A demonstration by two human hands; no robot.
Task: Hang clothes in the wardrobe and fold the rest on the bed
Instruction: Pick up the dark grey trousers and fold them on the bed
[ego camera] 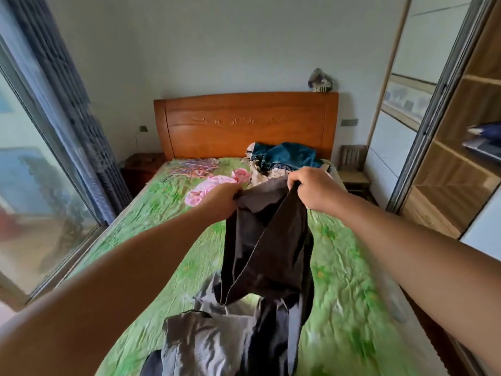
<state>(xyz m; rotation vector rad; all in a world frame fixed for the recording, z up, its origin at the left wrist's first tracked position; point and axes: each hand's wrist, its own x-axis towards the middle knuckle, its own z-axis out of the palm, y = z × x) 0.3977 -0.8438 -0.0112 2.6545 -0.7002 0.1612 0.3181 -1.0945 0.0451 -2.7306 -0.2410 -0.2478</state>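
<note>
While the left hand [225,198] pinches one end of its top edge and the right hand [311,188] curls its fingers round the other end, the dark brown-black fabric garment [271,240] hangs lifted over the middle of the bed with the green flowered sheet [352,280]. Its lower end trails down to the foot edge, where it meets a crumpled grey garment [206,335] lying unfolded. By the carved orange-brown wooden headboard [244,123], the head right corner of the bed carries a loose heap of teal and beige clothes [284,157]. The head left corner carries a scatter of thin coloured wire hangers [192,169]. Whether the pink patch near the left hand is cloth or print on the sheet cannot be told. At the right edge of the view stands the open light-wood wardrobe [461,158], with dark folded items [485,142] on one shelf; no hanging rail shows. By this evidence the task appears well short of done: no folded stack is seen on the bed, the heap and the grey garment await handling, the hangers lie unused, and the held garment is only being spread, whether for folding or hanging is unclear.
</note>
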